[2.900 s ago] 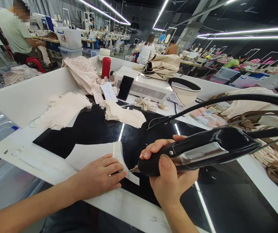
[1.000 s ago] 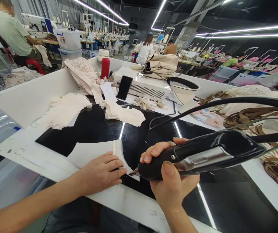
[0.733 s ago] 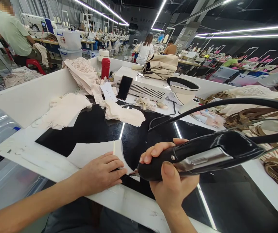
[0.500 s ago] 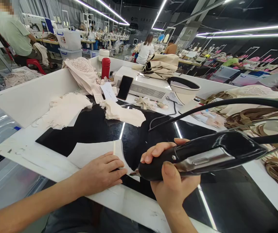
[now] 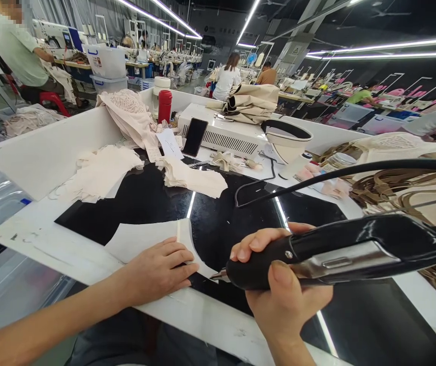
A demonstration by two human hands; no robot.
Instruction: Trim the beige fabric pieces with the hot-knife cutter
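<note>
My right hand [image 5: 284,284] is wrapped round a black corded handheld tool [image 5: 340,254]. The thumb rests beside the tool's long metal lever. Its pointed metal tip is at the lower right corner of a pale, curved-edge flat piece [image 5: 149,236]; I cannot tell whether it touches. My left hand [image 5: 160,272] lies flat on that piece, fingers stretched out and close together. A narrow cream strip [image 5: 179,232] runs up the piece from under the fingers. Beneath lies a glossy black table panel [image 5: 210,218].
Stacks of cream fabric pieces [image 5: 195,178] and paler cut pieces [image 5: 107,165] lie beyond my hands. Farther back stand a phone [image 5: 195,136], a red bottle [image 5: 165,107] and a white vented box [image 5: 221,129]. Brown straps [image 5: 385,185] pile up at right; the tool's cable [image 5: 340,173] arches there.
My right hand and the tool have moved a little to the right, the tip sliding toward the piece's corner. My left hand and the piece have stayed nearly in place.
</note>
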